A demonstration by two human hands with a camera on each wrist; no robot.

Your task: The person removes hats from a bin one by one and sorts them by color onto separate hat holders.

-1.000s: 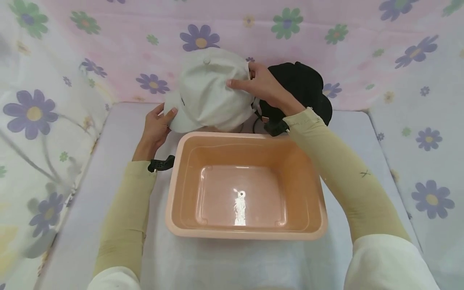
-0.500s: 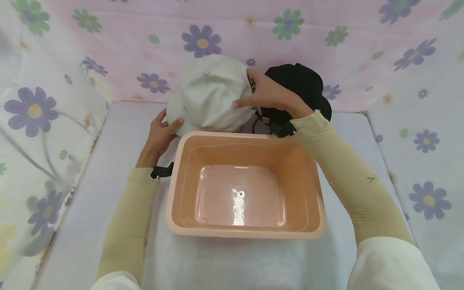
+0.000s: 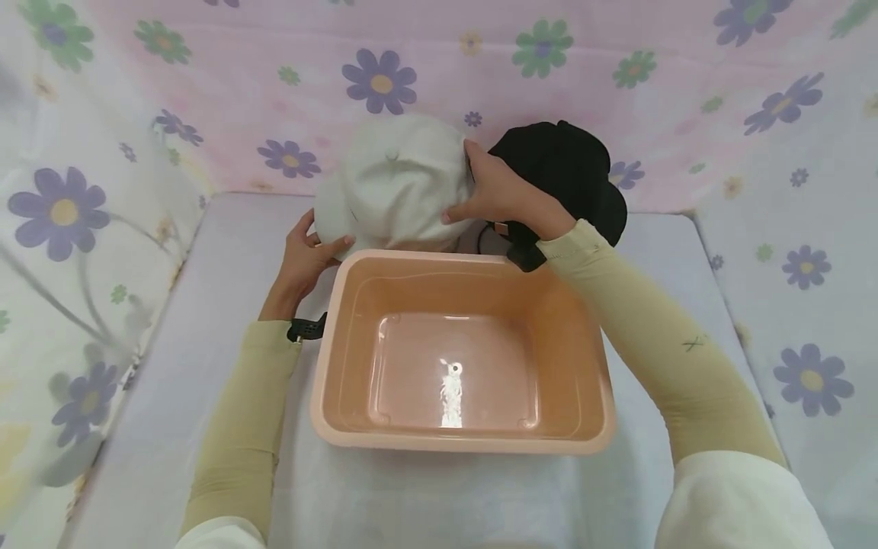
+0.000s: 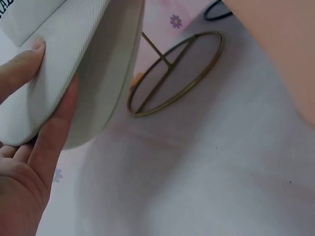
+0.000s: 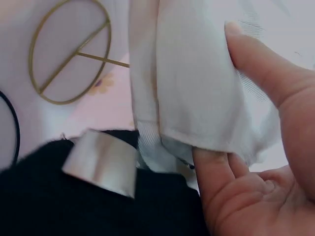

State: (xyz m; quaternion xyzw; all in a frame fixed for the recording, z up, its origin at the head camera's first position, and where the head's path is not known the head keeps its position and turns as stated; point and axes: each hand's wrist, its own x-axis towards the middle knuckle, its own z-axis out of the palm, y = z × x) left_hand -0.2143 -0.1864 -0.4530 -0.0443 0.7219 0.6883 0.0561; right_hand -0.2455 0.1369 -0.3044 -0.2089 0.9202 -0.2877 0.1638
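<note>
A white baseball cap [image 3: 405, 175] sits at the back of the table. At its left side my left hand [image 3: 302, 263] pinches the brim [image 4: 54, 64], thumb on top and fingers underneath. Just under that brim, another white brim [image 4: 103, 93] shows in the left wrist view. My right hand [image 3: 504, 191] grips the cap's other edge, thumb outside and fingers tucked beneath the fabric [image 5: 197, 83]. Close beside that hand is a black cap [image 3: 569, 168] with a metal buckle [image 5: 103, 164] on its strap.
A peach plastic tub [image 3: 463, 446] stands in front of the caps. Below the white cap is a brass stand's oval base [image 4: 170, 67]. A dark ring base [image 5: 12, 110] lies near it. Flowered cloth [image 3: 439, 46] hangs behind the table.
The white cap has moved down toward the tub, with both hands holding it. My left hand has shifted slightly down and right. The tub and black cap stay about where they were.
</note>
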